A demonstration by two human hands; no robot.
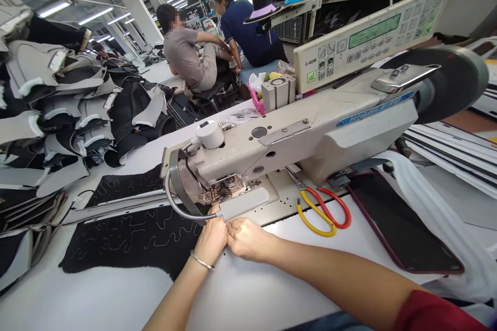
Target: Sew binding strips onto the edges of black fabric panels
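Side by side in front of the sewing machine's (279, 150) needle area are both of my hands. My left hand (213, 238), a bracelet at its wrist, is closed at the right end of a black fabric piece (132, 238) with wavy stitch lines. Its fingertips are partly hidden by the machine's small grey lamp (245, 206). My right hand (248, 239) is curled into a fist and touches the left. What either hand pinches is hidden. A pale strip (120, 207) runs along the fabric to the machine head.
Scissors (303, 187) with red and yellow handles lie right of my hands, beside a dark phone-like device (404, 227). A control panel (373, 36) stands atop the machine. Stacked grey and black pieces (58, 93) fill the left. Two people (194, 54) sit behind.
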